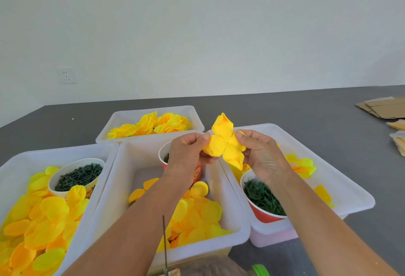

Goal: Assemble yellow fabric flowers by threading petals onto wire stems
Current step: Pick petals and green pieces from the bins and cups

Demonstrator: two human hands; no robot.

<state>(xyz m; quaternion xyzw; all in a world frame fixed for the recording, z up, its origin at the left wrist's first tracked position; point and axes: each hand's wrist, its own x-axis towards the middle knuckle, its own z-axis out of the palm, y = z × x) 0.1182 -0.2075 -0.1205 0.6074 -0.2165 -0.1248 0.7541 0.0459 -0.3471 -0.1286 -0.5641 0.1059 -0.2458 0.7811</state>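
Wire stem (164, 243) upright at near edge, left hand (188, 155) and right hand (260, 155) both pinching four-lobed petal (223, 144) above bins (238, 227), cup (198, 171) print unreadable.

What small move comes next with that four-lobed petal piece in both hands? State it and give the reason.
Probably lower the petal piece onto the upright wire stem near the bottom edge and thread it through its centre hole. The left hand and right hand pinch opposite lobes, spreading it flat with the small dark hole showing, and nothing passes through that hole yet.
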